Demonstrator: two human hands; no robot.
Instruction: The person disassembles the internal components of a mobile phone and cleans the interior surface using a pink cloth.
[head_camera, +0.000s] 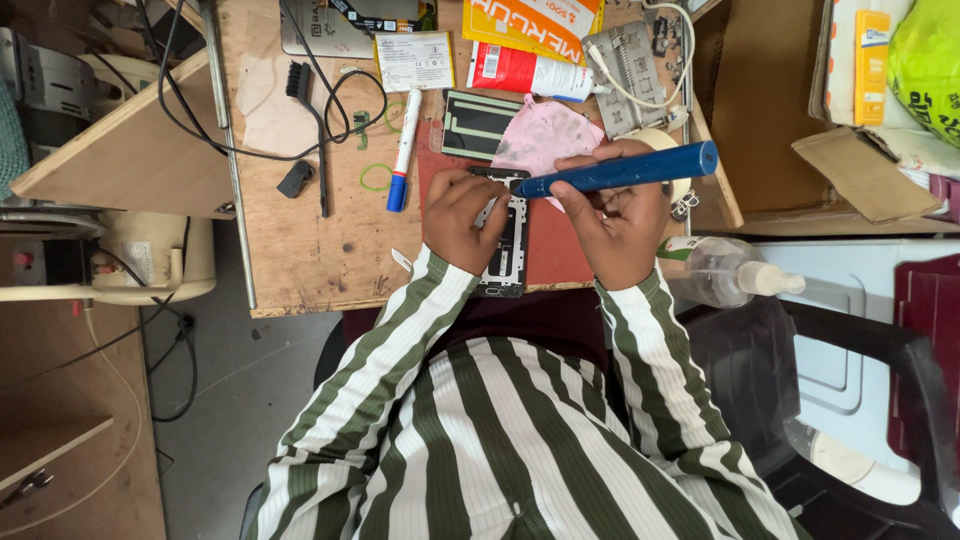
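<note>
My left hand (462, 218) presses down on an opened phone frame (507, 250) that lies on a dark red mat (560, 255) at the near edge of a small wooden board. My right hand (615, 228) grips a blue-handled tool (625, 170), held level, its tip pointing left over the top end of the phone. A pink cloth (545, 135) lies just beyond the hands. Both sleeves are green-and-white striped.
On the wooden board (300, 240) lie a white and blue marker (403, 150), a black brush (305, 120), green rubber bands (376, 178), a red and white tube (525, 72) and cables. A clear spray bottle (720, 272) stands right of my right hand. A black chair (850, 400) is at right.
</note>
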